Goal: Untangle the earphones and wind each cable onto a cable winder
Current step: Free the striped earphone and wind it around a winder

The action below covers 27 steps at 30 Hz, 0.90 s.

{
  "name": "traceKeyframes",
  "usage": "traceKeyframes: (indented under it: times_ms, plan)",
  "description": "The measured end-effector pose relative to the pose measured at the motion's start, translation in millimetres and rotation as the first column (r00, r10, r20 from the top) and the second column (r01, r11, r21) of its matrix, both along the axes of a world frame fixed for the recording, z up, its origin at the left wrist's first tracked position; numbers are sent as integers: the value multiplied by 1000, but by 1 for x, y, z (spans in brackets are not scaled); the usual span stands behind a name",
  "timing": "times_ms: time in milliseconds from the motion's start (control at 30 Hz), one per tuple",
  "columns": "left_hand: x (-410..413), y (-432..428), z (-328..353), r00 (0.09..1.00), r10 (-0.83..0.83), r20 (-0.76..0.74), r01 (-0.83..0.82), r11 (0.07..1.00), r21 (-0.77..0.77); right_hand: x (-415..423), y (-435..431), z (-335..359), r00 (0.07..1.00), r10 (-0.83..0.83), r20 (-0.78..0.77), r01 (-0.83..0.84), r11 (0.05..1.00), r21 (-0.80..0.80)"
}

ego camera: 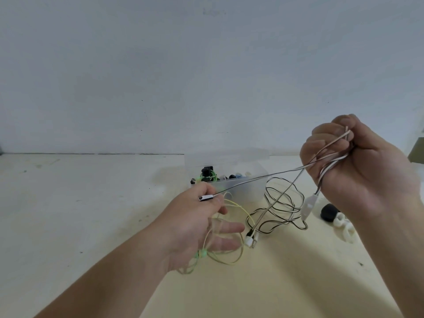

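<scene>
Head view: the right hand (358, 166) is raised above the bench's right side, clenched on several strands of the black-and-white earphone cable (282, 203). The left hand (202, 223) pinches that cable's white earbud (206, 197) between thumb and forefinger, its other fingers loose, with the yellow-green earphone cable (229, 249) draped around them. One strand runs taut between the hands, rising from left to right; the rest hangs in loops down to the bench, plug ends low. The cable looks light, limp and snag-prone, best held at earbud, remote or plug. White cable winders (344, 226) lie near the right edge, a clear box (241, 180) behind.
</scene>
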<state>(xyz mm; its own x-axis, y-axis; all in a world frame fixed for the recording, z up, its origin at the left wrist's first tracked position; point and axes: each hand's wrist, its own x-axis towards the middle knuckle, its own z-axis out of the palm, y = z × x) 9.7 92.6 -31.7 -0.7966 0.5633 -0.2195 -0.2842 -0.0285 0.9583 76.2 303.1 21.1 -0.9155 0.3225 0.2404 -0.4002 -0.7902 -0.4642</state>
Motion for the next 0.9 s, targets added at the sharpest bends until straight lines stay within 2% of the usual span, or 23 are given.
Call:
traceKeyframes:
  times_ms: [200,267,333,400,533,633,800,900]
  plan:
    - [2,0,3,998,-50,27,51,998,-38,5,-5,3,999,31,-14,-30,999,42]
    - [-2,-3,4,987,-41,-156,20,991,-132,6,-6,4,1000,-11,0,11,998,63]
    - [-4,-7,4,909,-62,-413,-53,964,-261,7,-8,4,1000,-30,-9,31,995,96]
    - [-2,-8,2,832,-104,-545,-62,959,-277,7,-12,3,999,-7,-38,13,990,140]
    - [6,2,-6,785,-265,-560,128,954,-272,2,-14,-9,981,180,-68,-158,954,255]
    - [7,6,-15,781,-365,-507,234,924,-304,-3,-11,-12,982,188,-32,-174,951,257]
    - [1,4,-19,694,-313,-649,38,915,-401,4,-8,-3,993,88,-82,-74,983,167]
    - [0,4,-18,662,-228,-714,-56,935,-350,8,-13,4,999,-26,-32,31,987,155]
